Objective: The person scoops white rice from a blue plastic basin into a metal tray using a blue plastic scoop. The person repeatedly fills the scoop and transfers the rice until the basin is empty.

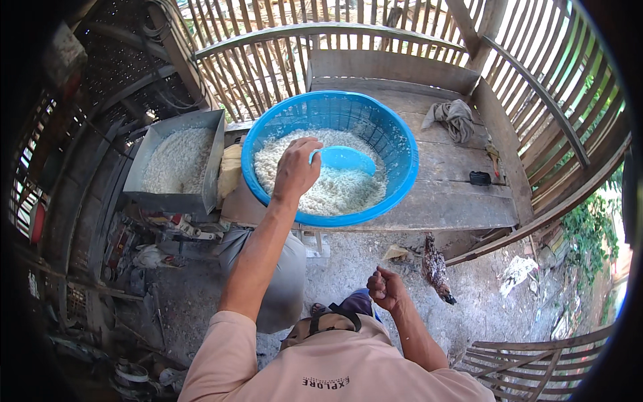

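A single head-worn fisheye view looks steeply down from above the person's chest, facing forward over the wooden desk (455, 201), fairly near, edges bending.

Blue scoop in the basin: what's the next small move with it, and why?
Probably dip the blue scoop deeper into the white shredded material to fill it. The left hand grips its handle over the blue basin, the scoop's bowl looks empty, and the metal hopper beside the basin already holds similar material. The right hand hangs fisted, holding nothing visible.
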Action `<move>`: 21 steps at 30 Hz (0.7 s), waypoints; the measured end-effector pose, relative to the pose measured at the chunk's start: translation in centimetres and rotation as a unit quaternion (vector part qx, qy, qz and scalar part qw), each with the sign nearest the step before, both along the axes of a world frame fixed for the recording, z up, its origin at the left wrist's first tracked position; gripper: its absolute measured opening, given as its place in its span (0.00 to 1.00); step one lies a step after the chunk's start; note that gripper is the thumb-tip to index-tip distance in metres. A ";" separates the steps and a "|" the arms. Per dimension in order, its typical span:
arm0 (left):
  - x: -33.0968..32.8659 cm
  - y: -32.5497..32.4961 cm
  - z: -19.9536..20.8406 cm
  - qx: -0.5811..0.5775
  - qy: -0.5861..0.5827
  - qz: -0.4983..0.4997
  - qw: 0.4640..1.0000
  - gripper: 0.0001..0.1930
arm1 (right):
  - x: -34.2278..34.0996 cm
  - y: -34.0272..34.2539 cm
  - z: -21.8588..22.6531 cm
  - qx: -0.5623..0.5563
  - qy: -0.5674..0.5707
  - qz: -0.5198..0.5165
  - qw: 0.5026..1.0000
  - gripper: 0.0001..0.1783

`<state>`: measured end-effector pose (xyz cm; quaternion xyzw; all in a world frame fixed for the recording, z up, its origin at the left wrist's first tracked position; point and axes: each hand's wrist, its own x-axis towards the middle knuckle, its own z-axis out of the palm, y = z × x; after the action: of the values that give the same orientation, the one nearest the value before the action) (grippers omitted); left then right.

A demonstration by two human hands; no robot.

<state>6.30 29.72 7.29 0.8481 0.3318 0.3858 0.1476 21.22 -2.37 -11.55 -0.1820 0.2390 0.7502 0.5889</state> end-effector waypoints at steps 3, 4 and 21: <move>0.0 0.0 -0.2 0.005 0.014 0.005 1.000 0.10 | 2.0 -1.2 -13.5 -0.177 -0.081 -0.013 0.981 0.14; 0.2 0.1 -0.4 0.015 0.013 0.009 1.000 0.10 | 3.2 -1.2 -17.5 -0.216 -0.098 -0.022 0.971 0.12; 0.2 0.2 -0.2 0.074 -0.031 0.027 0.996 0.12 | 0.7 27.6 -24.0 -0.059 -0.457 -0.004 0.888 0.14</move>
<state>6.47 29.90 7.12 0.8350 0.3203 0.4394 0.0840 21.96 25.25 -35.58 -0.5378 -0.0122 0.5667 0.6240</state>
